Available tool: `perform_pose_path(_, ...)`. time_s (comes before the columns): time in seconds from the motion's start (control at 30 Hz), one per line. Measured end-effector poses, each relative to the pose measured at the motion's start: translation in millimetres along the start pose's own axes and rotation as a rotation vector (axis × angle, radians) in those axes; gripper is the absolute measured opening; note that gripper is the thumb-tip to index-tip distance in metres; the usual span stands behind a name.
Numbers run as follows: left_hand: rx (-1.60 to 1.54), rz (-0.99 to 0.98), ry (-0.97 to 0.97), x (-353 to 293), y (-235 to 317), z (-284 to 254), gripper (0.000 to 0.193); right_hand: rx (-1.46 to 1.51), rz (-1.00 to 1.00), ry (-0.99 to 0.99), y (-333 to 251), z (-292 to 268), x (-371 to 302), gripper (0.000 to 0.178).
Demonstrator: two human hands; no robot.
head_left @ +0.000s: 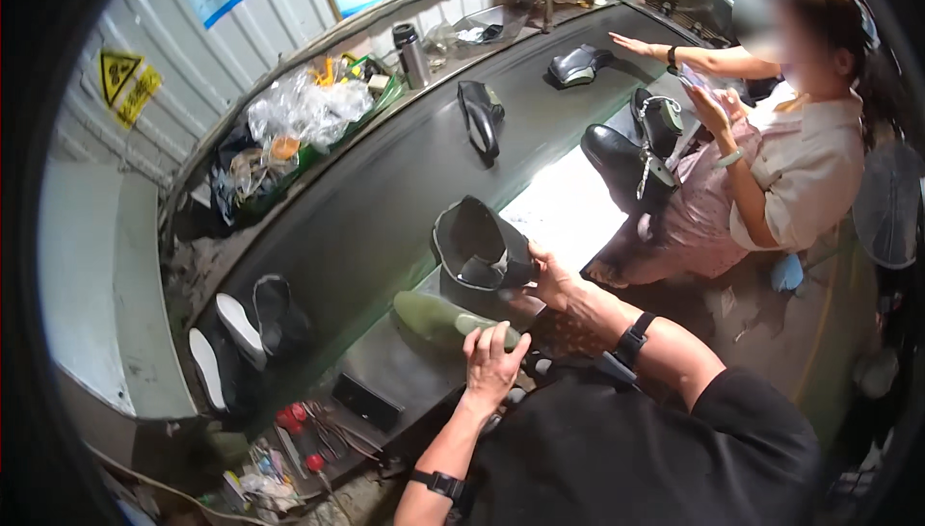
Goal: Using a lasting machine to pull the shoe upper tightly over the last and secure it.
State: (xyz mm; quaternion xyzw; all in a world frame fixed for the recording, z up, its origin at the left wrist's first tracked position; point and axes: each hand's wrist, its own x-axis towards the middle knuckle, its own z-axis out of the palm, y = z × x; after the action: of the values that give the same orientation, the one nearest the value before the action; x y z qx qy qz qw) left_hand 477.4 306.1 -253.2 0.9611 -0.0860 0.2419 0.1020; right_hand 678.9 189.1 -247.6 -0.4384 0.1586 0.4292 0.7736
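My left hand (493,369) grips the near end of a green shoe last (424,317), its fingers curled over the top. The toe of the last points left, over a grey metal ledge. Just beyond it, my right hand (557,280) holds a black shoe upper (472,237) by its right side. The upper's wide opening faces me, and a greyish lining shows inside. My right fingertips are partly hidden behind the upper. The last and the upper are close together, but I cannot tell whether they touch.
A dark conveyor belt (376,189) carries black shoes (479,119) and white-soled shoe parts (241,328). At right, a person (800,160) holds a phone beside black shoes on lasts (621,165). A bin of plastic bags (308,107) and a steel flask (411,56) line the far side.
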Motion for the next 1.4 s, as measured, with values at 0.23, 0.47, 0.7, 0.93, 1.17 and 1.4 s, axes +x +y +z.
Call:
perform_pose_path(0.23, -0.420, -0.165, 0.026, 11, 3, -8, 0.015, 0.114, 0.098, -0.037, -27, -12, -27, 0.044)
perform_pose_path(0.47, -1.316, -1.206, 0.342, 43, -57, -60, 0.040, -0.186, -0.185, -0.094, -55, 9, -60, 0.030)
perform_pose_path(0.7, -1.978, -1.409, 0.295, 24, -124, -72, 0.049, -1.619, -0.972, -0.727, -1, -3, -111, 0.037)
perform_pose_path(0.93, -1.075, -1.483, 0.236, 12, -160, -25, 0.028, -1.655, -1.337, -0.689, 50, -22, -88, 0.050)
perform_pose_path(1.17, -0.608, -1.400, 0.280, 8, -175, 18, 0.029, -1.146, -1.111, -0.479, 80, -25, -51, 0.072)
perform_pose_path(1.4, -0.422, -1.468, 0.183, -32, -156, 21, 0.031, -1.235, -0.895, -0.623, 67, -42, -51, 0.069)
